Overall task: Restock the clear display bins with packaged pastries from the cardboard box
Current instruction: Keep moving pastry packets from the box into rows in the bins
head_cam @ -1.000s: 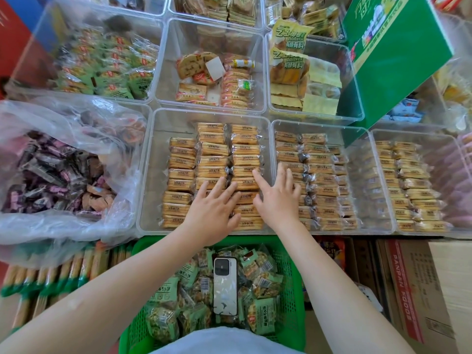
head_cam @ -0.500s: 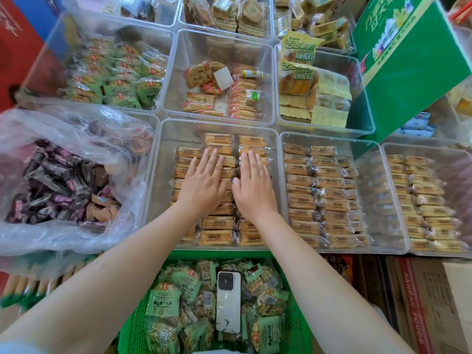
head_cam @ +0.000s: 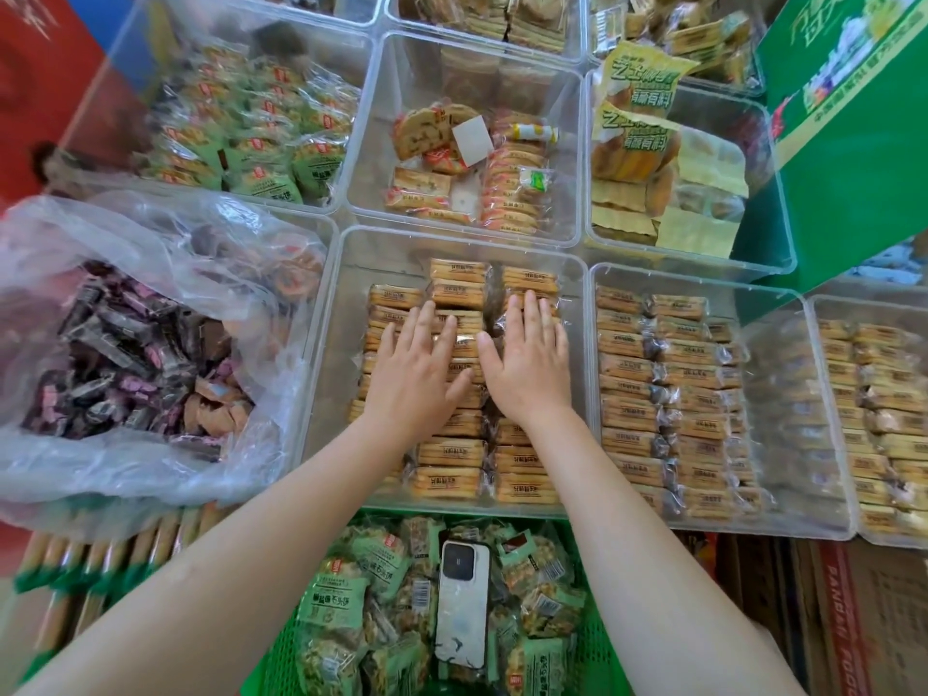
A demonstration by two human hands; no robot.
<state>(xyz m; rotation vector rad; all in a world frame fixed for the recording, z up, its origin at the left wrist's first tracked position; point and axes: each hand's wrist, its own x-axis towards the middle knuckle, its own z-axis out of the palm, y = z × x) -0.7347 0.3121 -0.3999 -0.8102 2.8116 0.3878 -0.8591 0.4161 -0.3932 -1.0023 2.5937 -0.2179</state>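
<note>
middle of the frame is a clear bin [head_cam: 326, 374] with three rows of wrapped golden pastries [head_cam: 454, 452], each pack lying long side left to right, stacked front to back. left hand [head_cam: 419, 376] and right hand [head_cam: 527, 366] both lie flat on top, fingers straight, gripping nothing. bin to the right [head_cam: 597, 394] has the same packs, upper left bin [head_cam: 125, 67] has green packets. green basket [head_cam: 595, 660] at the bottom holds green snack bags and a white phone [head_cam: 462, 602].
</note>
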